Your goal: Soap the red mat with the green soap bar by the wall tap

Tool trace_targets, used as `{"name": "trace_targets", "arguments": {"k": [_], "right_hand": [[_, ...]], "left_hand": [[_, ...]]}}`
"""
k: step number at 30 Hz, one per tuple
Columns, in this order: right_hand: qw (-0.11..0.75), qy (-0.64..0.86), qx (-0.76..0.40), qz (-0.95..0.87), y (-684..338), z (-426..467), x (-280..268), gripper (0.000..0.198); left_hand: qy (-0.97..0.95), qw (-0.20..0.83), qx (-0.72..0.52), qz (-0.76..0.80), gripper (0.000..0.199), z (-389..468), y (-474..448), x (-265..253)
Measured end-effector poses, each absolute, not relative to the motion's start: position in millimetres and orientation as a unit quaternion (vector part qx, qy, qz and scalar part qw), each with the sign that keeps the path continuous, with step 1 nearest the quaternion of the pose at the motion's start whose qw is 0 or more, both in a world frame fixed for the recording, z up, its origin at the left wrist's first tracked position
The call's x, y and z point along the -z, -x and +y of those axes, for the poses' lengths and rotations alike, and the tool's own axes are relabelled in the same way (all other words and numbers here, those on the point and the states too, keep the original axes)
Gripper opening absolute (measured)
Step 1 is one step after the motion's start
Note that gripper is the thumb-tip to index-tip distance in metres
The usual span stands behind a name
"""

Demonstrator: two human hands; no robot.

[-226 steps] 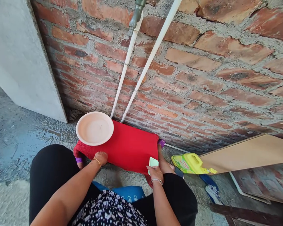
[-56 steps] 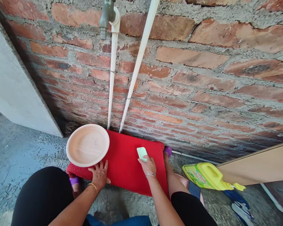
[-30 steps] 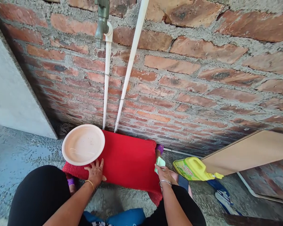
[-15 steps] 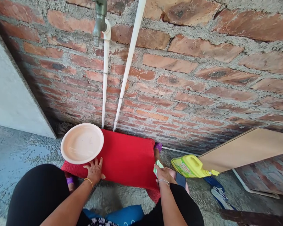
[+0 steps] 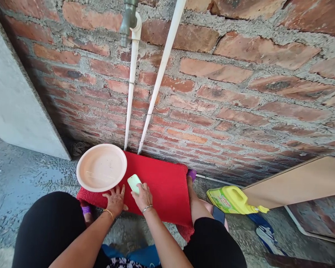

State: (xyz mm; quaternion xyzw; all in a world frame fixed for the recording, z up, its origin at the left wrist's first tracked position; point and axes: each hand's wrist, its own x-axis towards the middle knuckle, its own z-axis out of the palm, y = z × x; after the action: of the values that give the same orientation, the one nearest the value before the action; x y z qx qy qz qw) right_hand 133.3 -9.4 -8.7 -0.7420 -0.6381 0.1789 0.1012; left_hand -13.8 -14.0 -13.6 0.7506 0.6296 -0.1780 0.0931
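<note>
A thick red mat [image 5: 162, 186] with a shaggy edge lies spread over a low support between my legs, smooth face up. On its left part rests a pale pink basin [image 5: 102, 167] holding some clear water. My left hand [image 5: 115, 201] lies flat with fingers spread on the mat, its fingertips close to the basin's near rim. My right hand [image 5: 143, 197] is closed on a pale green scrub brush [image 5: 134, 183], oblong with rounded corners. The brush is over the mat, right of the basin; its underside is hidden.
A brick wall with a tap [image 5: 128, 22] and white pipes [image 5: 162, 78] rises ahead. To the right, a yellow detergent jug [image 5: 230, 200] lies near a cardboard sheet [image 5: 301, 178] and a shoe [image 5: 268, 236]. A pale slab [image 5: 22, 100] leans at the left above wet floor.
My right hand has carried the scrub brush left from the mat's right edge to near the basin. My left hand stays flat on the mat. The view has shifted slightly.
</note>
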Motion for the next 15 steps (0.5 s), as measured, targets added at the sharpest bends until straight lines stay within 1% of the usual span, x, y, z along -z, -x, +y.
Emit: {"name": "trace_targets", "arguments": {"k": [3, 6, 12, 15], "right_hand": [[0.054, 0.733, -0.172, -0.656, -136.1, -5.2, 7.1, 0.031], [0.031, 0.774, -0.165, -0.610, -170.7, -9.1, 4.8, 0.033], [0.020, 0.885, -0.148, -0.440, -261.3, -39.1, 1.3, 0.039], [0.024, 0.923, -0.180, -0.339, -300.1, -54.4, -1.7, 0.046]], "left_hand": [[-0.751, 0.091, 0.182, 0.628, 0.103, -13.8, 13.7, 12.3], [-0.749, 0.092, 0.184, 0.629, 0.102, -13.7, 13.7, 12.4], [-0.752, 0.080, 0.194, 0.625, 0.102, -14.4, 14.5, 13.0], [-0.757, 0.068, 0.192, 0.621, 0.101, -15.7, 15.1, 13.0]]}}
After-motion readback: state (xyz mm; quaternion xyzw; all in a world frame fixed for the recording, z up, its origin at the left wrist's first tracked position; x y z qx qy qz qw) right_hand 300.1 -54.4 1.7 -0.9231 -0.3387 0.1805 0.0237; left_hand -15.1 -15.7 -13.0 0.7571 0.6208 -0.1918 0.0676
